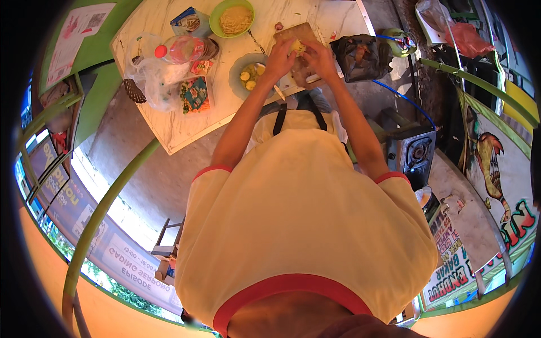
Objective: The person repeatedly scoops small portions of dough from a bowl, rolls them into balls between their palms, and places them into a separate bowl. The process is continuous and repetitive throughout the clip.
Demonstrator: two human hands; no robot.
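Observation:
My left hand (280, 61) and my right hand (319, 59) meet over a wooden cutting board (302, 31). Between their fingertips is a small yellow piece of food (297, 47), its exact kind too small to tell. Both sets of fingers curl in around it. Left of my left forearm stands a grey-green bowl (234, 72) with several rounded yellow pieces in it. A light-coloured handle (279, 92) slants by the bowl's right side, partly behind my forearm. Beyond the board lies a small reddish piece (278, 26), maybe a shallot.
A green bowl of noodles (235, 19) stands at the back. Leftward are a red-capped bottle (186, 49), a clear plastic bag (152, 84) and a pack of chopped vegetables (195, 96). A black plastic bag (360, 56) hangs right, with a stove (417, 149) below.

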